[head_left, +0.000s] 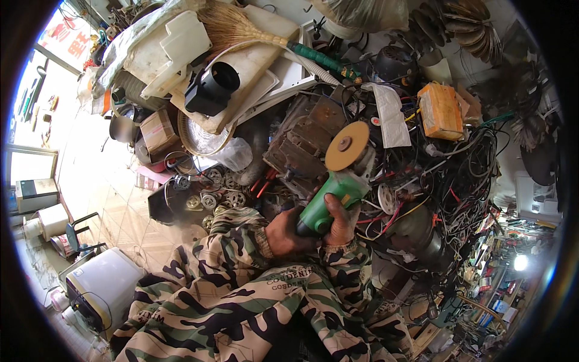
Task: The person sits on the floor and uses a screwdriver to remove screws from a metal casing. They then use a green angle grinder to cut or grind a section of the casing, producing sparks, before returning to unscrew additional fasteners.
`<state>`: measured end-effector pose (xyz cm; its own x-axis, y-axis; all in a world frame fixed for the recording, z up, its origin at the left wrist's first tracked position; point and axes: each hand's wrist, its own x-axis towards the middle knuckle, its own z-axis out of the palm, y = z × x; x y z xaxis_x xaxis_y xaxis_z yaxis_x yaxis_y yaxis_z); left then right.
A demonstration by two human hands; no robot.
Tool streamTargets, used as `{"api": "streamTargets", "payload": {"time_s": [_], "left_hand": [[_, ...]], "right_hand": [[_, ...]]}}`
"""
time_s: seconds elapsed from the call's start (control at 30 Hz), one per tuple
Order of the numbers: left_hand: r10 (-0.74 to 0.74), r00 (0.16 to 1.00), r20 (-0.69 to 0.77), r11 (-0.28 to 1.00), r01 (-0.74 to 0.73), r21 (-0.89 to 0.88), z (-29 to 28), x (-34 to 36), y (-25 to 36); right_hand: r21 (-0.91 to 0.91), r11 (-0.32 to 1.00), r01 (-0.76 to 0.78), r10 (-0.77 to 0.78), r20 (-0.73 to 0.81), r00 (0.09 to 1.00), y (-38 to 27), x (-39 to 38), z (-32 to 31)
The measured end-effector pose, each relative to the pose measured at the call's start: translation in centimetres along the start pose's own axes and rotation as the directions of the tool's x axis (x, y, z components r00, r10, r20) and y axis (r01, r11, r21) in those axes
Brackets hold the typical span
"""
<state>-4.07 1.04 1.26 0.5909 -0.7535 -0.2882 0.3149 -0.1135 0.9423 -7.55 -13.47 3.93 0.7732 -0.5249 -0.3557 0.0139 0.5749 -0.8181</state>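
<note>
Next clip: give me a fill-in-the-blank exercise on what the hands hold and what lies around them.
1. Both hands, left hand and right hand, grip a ____ angle grinder.
2. The grinder's disc is ____ in colour.
3. The broom has a ____ handle.
4. The sleeves show a ____ pattern.

Missing words: green; orange-yellow; green; camouflage

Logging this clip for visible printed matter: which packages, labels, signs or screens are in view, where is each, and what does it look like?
Sign: upper left, behind the window; pale panel with red characters.
Cardboard box: left of centre in the junk pile; small, brown, tilted.
Orange pack: upper right on tangled wires; blocky, orange, wrapped in clear film.
Paper label strip: beside the orange pack; long, white, crumpled, faint print.
No lit screen visible.
</note>
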Motion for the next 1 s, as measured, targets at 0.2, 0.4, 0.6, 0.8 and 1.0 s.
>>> {"api": "streamTargets", "payload": {"time_s": [0.2,0.4,0.6,0.8,1.0], "left_hand": [[-0.129,0.983,0.13,0.978,0.148,-0.146,-0.5,0.3,-0.1],[-0.153,0.976,0.153,0.982,0.168,-0.085,0.0,0.6,-1.5],[-0.205,0.973,0.102,0.977,0.209,-0.032,-0.1,0.4,0.0],[-0.091,0.989,0.112,0.979,0.11,-0.171,0.3,0.4,-1.7],[-0.041,0.999,0.013,0.98,0.042,-0.193,1.1,0.2,-2.9]], "right_hand": [[-0.159,0.986,-0.055,0.047,-0.057,0.997,3.1,0.4,-2.8],[-0.166,0.979,-0.119,0.096,-0.141,0.985,0.7,-0.5,-0.5],[-0.307,0.948,-0.09,0.02,-0.225,0.974,3.2,0.2,-3.2],[-0.292,0.944,-0.151,0.125,-0.105,0.987,2.2,-0.2,-3.1],[-0.421,0.899,-0.119,0.02,-0.234,0.972,3.4,-0.6,-4.1]]}}
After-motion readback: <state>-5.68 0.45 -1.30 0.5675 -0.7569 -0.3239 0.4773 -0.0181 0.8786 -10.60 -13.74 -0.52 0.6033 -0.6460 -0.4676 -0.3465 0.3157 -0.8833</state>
